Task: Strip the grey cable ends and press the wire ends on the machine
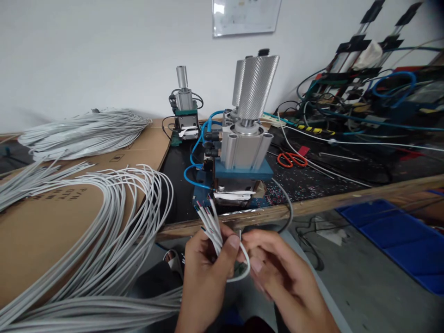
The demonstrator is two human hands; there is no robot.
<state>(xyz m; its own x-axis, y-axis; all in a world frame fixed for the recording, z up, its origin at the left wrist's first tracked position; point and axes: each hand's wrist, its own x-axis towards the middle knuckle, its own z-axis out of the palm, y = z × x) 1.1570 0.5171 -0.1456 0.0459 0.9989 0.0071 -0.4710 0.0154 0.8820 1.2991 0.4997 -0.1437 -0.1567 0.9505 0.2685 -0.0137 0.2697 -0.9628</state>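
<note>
My left hand (pixel 208 268) is closed around a bundle of white cables (pixel 211 226), with the thumb pressed across them. The bundle's ends point up toward the machine, and small coloured wire tips show at several of them. One white cable (pixel 247 263) bends out of the bundle in a loop between my hands, its tip upward. My right hand (pixel 277 268) has its fingers curled in and pinches at this looped cable; the exact contact is partly hidden. Just beyond my hands stands a pneumatic stripping-type machine (pixel 246 143) with a silver cylinder, a knurled top and a blue base.
Long white cables (pixel 138 194) lie over cardboard (pixel 79 222) at left, with a coiled cable heap (pixel 86 132) behind. A smaller machine (pixel 185 108) stands farther back. Orange-handled scissors (pixel 291 159) lie on the dark bench, whose wooden edge (pixel 329 203) runs before me. Blue air hoses (pixel 190 173) flank the machine.
</note>
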